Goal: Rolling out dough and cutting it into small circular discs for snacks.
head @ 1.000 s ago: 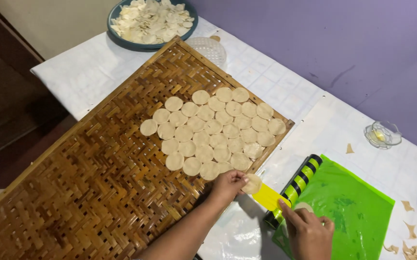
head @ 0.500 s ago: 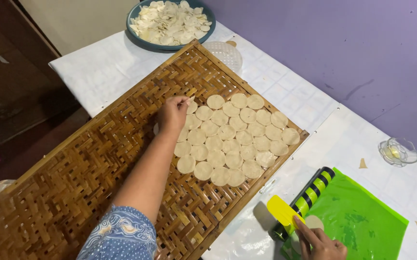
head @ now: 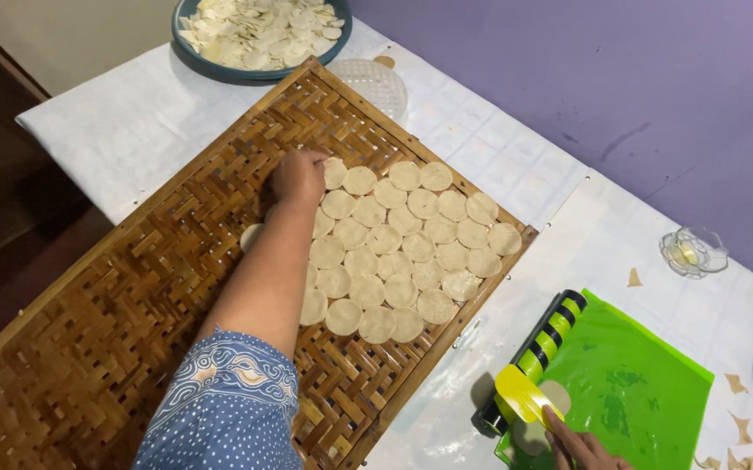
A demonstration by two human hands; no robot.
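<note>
My left hand [head: 298, 176] reaches across a woven bamboo tray [head: 115, 322] and rests, fingers curled, at the far left corner of a block of several pale round dough discs [head: 398, 248]. I cannot see whether a disc is under the fingers. My right hand [head: 581, 446] is at the bottom edge, fingertips touching a yellow flat tool [head: 524, 396] and a dough disc [head: 555, 399] on a green plastic sheet [head: 646, 392]. A black and green striped roller [head: 543, 344] lies along the sheet's left edge.
A blue bowl [head: 220, 65] full of white cut discs stands at the far end of the white table [head: 115, 130]. A white perforated lid [head: 376, 83] lies by the tray. A small glass dish [head: 692, 252] sits near the purple wall. Dough scraps [head: 742, 426] lie at right.
My left hand moved from the near right corner of the disc block to its far left corner. My right hand stayed by the yellow tool on the green sheet.
</note>
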